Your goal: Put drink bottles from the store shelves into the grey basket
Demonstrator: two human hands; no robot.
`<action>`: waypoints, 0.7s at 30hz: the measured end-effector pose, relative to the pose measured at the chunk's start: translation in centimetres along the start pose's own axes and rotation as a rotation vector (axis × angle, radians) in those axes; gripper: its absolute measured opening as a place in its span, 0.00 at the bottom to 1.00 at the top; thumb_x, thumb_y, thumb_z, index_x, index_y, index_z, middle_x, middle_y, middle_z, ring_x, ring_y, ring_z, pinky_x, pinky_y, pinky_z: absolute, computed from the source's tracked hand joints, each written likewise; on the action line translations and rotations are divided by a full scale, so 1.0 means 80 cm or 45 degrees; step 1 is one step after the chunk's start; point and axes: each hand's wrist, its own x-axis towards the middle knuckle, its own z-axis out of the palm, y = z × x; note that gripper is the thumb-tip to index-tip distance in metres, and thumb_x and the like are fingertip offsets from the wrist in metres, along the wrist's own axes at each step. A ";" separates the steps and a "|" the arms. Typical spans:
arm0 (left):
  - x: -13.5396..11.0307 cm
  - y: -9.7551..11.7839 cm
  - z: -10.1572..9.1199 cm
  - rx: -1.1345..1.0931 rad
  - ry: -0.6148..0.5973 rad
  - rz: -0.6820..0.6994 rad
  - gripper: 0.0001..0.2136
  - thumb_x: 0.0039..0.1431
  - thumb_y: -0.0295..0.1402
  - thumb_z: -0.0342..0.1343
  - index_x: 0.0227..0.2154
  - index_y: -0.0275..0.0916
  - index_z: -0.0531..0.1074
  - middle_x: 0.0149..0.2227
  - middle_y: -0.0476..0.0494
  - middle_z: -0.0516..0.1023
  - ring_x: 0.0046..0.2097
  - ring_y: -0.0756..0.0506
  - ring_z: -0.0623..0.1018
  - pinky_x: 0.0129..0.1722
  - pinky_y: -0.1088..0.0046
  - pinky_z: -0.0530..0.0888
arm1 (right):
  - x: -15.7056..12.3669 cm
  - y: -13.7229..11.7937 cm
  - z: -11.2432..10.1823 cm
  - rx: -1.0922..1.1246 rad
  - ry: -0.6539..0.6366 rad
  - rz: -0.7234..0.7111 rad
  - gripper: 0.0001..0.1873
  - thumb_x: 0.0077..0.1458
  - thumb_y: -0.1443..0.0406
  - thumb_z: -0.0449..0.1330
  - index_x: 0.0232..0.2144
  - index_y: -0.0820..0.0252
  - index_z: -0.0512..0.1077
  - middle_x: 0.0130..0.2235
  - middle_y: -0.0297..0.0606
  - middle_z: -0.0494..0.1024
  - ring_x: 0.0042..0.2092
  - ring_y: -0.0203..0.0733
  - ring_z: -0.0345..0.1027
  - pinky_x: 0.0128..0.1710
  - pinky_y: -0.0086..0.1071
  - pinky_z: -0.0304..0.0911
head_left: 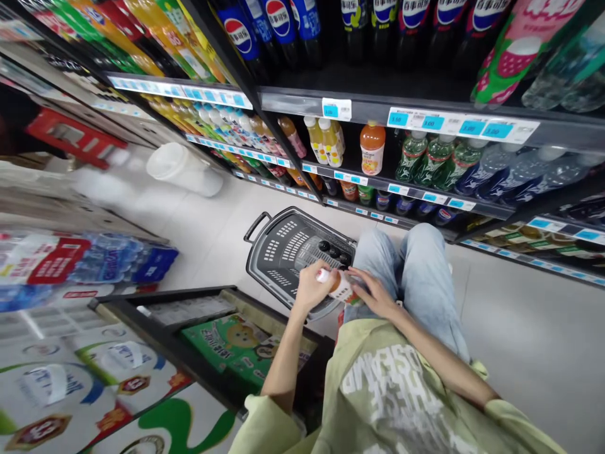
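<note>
Pale green T-shirt fabric (347,410) is filling the view nearest the camera, and just beyond it we are holding a white-capped drink bottle (341,287) in both hands. It is lying at a slant between them, above the near side of a dark grey shopping basket (278,277), with orange-brown showing near the neck. Our left hand (312,287) is gripping it, fingers clamped around the neck close to the cap. Our right hand (377,294) is touching the lower body, fingers slightly spread over the label; we are not seeing the thumb clearly, so we cannot tell whether they are clamped.

We are judging the step in hand to be handling the bottle, perhaps turning it for a look. As we are reading it, the next move is calling for a firm left hold while the right fingers are either closing or letting go.

Three dark round tops (334,252) are showing inside the basket, beside our jeans (428,271). Farther out, a shelf rack (290,104) is carrying an orange drink bottle (372,149), green Sprite bottles (437,159) and Pepsi bottles (278,20).
</note>
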 end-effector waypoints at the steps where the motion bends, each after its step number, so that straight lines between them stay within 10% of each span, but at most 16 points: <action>1: 0.001 -0.014 0.000 0.036 0.075 -0.047 0.13 0.61 0.44 0.58 0.27 0.41 0.69 0.23 0.54 0.71 0.26 0.50 0.69 0.32 0.75 0.68 | 0.001 0.011 0.000 -0.106 -0.035 -0.015 0.26 0.70 0.55 0.57 0.67 0.50 0.71 0.65 0.43 0.77 0.67 0.53 0.68 0.70 0.52 0.61; 7: 0.030 -0.122 0.042 0.281 0.263 -0.262 0.12 0.64 0.43 0.56 0.29 0.43 0.66 0.27 0.50 0.73 0.31 0.47 0.72 0.35 0.72 0.67 | 0.009 0.055 0.011 -0.595 -0.180 -0.075 0.16 0.66 0.65 0.61 0.54 0.54 0.80 0.67 0.44 0.75 0.73 0.56 0.58 0.72 0.59 0.51; 14: 0.070 -0.258 0.117 0.420 -0.067 -0.452 0.07 0.65 0.37 0.54 0.37 0.39 0.70 0.35 0.40 0.77 0.41 0.40 0.77 0.47 0.66 0.71 | 0.019 0.048 0.018 -0.635 -0.099 -0.039 0.14 0.66 0.67 0.60 0.50 0.54 0.81 0.63 0.42 0.79 0.68 0.53 0.64 0.66 0.55 0.58; 21: 0.101 -0.296 0.184 0.449 -0.167 -0.562 0.04 0.59 0.29 0.55 0.37 0.38 0.71 0.31 0.44 0.74 0.39 0.41 0.77 0.44 0.66 0.73 | 0.027 0.047 0.020 -0.592 -0.061 -0.009 0.14 0.66 0.67 0.60 0.49 0.53 0.82 0.61 0.41 0.81 0.67 0.53 0.66 0.65 0.53 0.58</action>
